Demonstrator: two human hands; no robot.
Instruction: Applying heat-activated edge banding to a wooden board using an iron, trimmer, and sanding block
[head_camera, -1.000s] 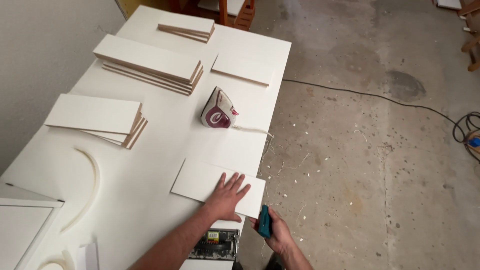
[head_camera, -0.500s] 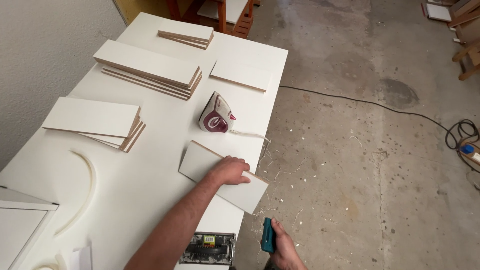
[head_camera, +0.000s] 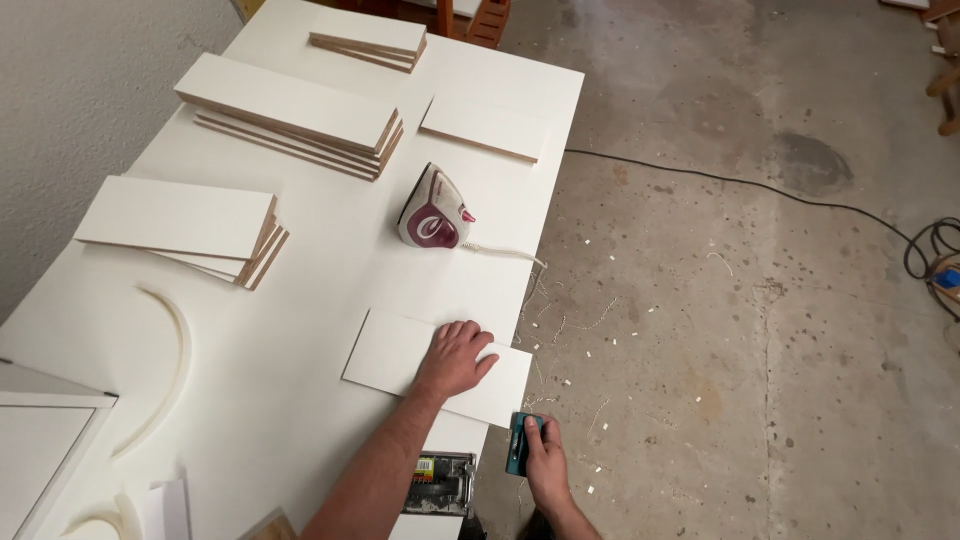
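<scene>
Our left hand (head_camera: 455, 358) lies open and flat on the near white flat wooden board (head_camera: 390, 355). Our right hand (head_camera: 545, 462) grips a small teal tool (head_camera: 517, 445).

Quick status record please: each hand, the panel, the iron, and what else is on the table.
left hand: flat on a white panel, near the table's right edge
right hand: off the table edge, grip closed on a small teal tool
iron: red and white, resting on the white table, cord trailing to the floor
stacks: white board stacks along the left and far side
other: curved white strip near the left; grey device at the near edge
</scene>
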